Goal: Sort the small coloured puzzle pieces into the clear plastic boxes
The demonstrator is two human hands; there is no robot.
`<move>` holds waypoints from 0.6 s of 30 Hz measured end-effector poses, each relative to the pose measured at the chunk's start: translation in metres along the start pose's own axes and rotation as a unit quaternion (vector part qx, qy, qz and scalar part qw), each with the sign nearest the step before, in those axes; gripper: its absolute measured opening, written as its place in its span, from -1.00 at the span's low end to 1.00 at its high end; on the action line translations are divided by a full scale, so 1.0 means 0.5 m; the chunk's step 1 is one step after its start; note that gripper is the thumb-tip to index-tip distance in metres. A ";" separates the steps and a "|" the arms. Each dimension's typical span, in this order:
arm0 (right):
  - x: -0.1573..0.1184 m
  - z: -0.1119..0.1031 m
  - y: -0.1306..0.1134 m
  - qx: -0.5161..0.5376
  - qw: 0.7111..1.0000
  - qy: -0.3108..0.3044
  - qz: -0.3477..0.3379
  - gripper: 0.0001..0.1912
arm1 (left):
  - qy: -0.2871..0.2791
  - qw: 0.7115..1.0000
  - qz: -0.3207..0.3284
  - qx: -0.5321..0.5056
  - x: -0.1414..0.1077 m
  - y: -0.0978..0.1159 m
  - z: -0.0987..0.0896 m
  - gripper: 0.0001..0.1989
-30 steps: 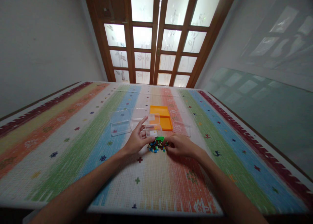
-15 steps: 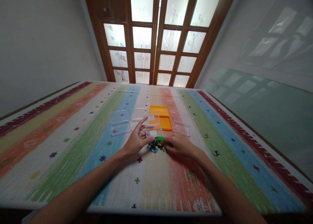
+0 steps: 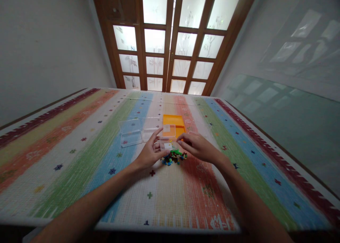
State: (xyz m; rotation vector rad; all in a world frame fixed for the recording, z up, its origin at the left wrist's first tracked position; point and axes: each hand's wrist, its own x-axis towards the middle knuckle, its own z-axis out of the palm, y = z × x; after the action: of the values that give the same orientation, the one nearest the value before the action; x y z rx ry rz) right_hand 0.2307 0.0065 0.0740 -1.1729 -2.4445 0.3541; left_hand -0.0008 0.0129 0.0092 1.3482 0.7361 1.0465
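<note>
A small pile of mixed building bricks (image 3: 172, 158) in green, blue, brown and tan lies on the tablecloth. Just behind it stands a clear plastic box (image 3: 168, 146) with a hinged lid raised and a few yellow pieces inside. My left hand (image 3: 147, 154) grips this box at its left side, thumb along the near edge and index finger stretched up by the lid. Over the box's right edge, my right hand (image 3: 198, 146) has thumb and fingertips pinched together. Whatever sits between those fingertips is too small or hidden to make out.
An orange case (image 3: 173, 119) lies opened behind the clear box. To the left are more opened clear boxes (image 3: 131, 138); another clear box is mostly hidden behind my right hand. The striped tablecloth (image 3: 87, 158) covers the table, and glazed wooden doors (image 3: 168, 41) stand beyond.
My right hand has lifted from the right side of the brick pile and moved up and away to the clear box's edge. The left hand stays nearly in place.
</note>
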 end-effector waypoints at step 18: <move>0.069 0.025 -0.041 -0.136 0.984 -0.106 -0.049 -0.77 | -0.046 0.998 0.000 -0.033 -0.004 -0.008 0.004 0.01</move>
State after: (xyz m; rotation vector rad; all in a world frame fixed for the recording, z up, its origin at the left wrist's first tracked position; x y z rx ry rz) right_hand 0.1915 0.0204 0.0795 -1.1660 -2.7942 0.1214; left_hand 0.0007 0.0104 0.0054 1.3311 0.6288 0.9944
